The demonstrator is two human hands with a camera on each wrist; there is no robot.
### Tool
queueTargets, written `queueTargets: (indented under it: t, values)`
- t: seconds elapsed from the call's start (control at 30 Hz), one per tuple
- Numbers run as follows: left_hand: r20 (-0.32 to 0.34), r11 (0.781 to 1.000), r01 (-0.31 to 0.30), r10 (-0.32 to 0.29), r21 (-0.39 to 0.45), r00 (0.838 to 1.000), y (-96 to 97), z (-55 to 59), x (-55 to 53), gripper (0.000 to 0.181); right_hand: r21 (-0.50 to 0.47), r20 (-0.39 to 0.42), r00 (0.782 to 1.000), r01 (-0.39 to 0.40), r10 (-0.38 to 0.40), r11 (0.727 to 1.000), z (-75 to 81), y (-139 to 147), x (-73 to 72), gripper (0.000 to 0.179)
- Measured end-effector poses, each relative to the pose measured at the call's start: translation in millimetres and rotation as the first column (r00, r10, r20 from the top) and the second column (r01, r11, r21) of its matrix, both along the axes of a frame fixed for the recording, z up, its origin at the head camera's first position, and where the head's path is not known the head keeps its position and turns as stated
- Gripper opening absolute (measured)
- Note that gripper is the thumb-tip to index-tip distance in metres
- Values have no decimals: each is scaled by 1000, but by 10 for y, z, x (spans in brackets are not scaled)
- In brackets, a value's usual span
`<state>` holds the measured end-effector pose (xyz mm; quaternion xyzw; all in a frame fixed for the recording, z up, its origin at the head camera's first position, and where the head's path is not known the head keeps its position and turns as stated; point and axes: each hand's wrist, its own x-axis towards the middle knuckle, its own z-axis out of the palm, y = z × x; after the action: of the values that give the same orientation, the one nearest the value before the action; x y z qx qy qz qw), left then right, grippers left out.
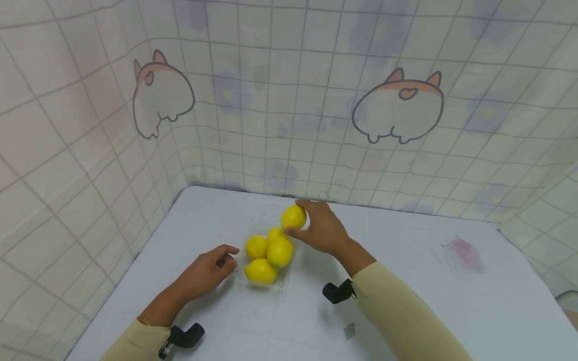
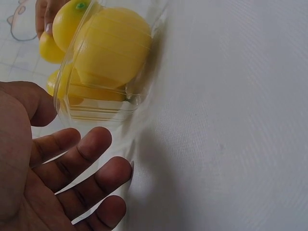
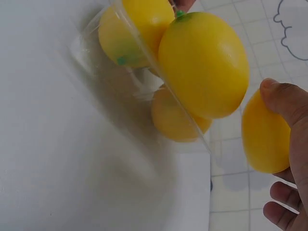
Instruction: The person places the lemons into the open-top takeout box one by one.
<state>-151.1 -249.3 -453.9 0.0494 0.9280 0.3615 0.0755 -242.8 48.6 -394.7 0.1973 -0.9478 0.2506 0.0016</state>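
My right hand grips a yellow lemon between thumb and fingers, over the far right corner of a clear plastic container. Several more lemons sit in the container, one of them resting on top of the others. In the right wrist view the held lemon is beside the container's rim. My left hand is at the container's left side, fingers loosely bent and holding nothing. The left wrist view shows the left fingertips close to the clear wall.
The container stands on a white table. A pink stain marks the table on the right, and a small grey patch lies near the front. A grid-patterned curtain hangs behind and on the left.
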Motion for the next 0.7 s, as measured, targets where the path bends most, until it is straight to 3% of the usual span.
queueTargets:
  t: [0.7]
  values:
    - [4, 1000, -7, 7, -7, 1000, 23, 30, 12, 33, 58, 55, 998, -18, 15, 998, 48, -356, 36, 83]
